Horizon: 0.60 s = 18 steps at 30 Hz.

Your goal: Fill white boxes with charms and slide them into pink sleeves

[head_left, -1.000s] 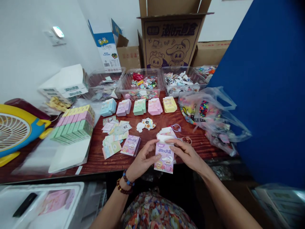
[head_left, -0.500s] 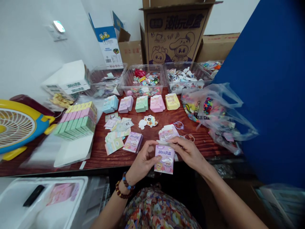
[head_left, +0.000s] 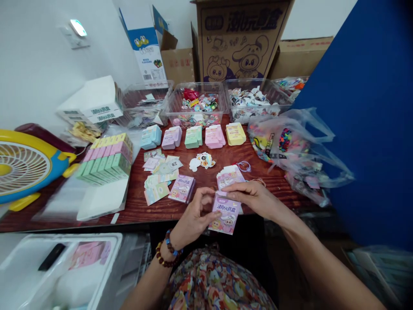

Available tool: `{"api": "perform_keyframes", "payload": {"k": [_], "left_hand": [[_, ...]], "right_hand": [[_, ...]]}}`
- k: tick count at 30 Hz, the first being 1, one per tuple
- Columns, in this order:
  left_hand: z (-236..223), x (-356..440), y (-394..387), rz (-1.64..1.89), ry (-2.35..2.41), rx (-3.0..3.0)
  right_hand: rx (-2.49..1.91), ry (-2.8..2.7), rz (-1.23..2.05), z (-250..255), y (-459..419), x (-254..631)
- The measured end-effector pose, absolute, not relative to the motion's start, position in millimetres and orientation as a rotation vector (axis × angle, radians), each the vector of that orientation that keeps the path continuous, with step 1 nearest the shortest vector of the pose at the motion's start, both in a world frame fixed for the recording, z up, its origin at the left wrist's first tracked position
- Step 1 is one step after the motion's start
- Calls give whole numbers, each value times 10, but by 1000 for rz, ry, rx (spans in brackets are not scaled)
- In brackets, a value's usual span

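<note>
A small purple cartoon-printed box (head_left: pixel 226 215) is held upright in front of the table edge. My left hand (head_left: pixel 198 215) grips its left side, thumb across the front. My right hand (head_left: pixel 251 196) has its fingers pressed on the box's top edge, at the flap. Just behind lies a group of similar purple boxes (head_left: pixel 229 175), partly covered by my right hand. Left of my hands sits a stack of purple boxes (head_left: pixel 181 188). Paper cards (head_left: pixel 157 192) are spread beside it, with cut-out stickers (head_left: pixel 202 161) farther back.
Several folded pastel boxes (head_left: pixel 193 137) form a row. Behind them, clear plastic bins (head_left: pixel 196 116) hold small trinkets. A plastic bag (head_left: pixel 290 142) lies right, near a blue panel (head_left: pixel 364 129). At left are a tray of packed boxes (head_left: pixel 106 159) and a fan (head_left: pixel 29 168).
The flap at the top of the held box stood up edge-on before; now it lies down under my right fingers. The box tilts slightly more, and the view has shifted a little.
</note>
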<state>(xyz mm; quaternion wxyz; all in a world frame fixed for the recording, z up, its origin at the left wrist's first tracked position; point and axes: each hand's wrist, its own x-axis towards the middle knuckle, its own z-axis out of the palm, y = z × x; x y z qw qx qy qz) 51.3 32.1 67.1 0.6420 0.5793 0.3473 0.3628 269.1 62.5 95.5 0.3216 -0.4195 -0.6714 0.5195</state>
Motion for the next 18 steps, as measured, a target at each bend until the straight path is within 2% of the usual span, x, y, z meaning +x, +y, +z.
{"api": "perform_keyframes", "payload": {"k": [5,13,18], "left_hand": [[668,511,318,828,814,1326],[607,531,307,894,852,1256],[609,545,316,916,777,1238]], "right_hand": [[-1158,-1839,1246,957,601,2683],[-1000,-2092,1067,936,526,2722],[-1049,-2015,930,828,365,2743]]}}
